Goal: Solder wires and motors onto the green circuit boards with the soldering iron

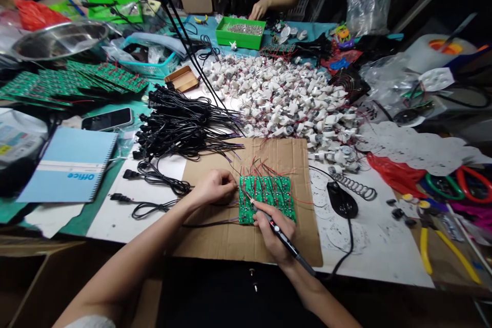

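A green circuit board panel (271,195) with rows of small parts and thin red wires lies on a cardboard sheet (215,243). My right hand (274,225) grips a black soldering iron (286,242) like a pen, its tip over the panel's left part. At the panel's upper left edge, my left hand (215,186) is closed in a pinch, apparently on a thin black cable's end; the fingertips partly hide it. Black cables with plugs (154,177) lie to the left of that hand, and some run towards the panel.
Behind the cardboard are a heap of white motor-like parts (284,97) and a pile of black cables (177,118). A coiled spring holder (342,200) and yellow-handled pliers (426,246) lie right. Across the table, a person's hand (260,8) is near a green tray (240,38).
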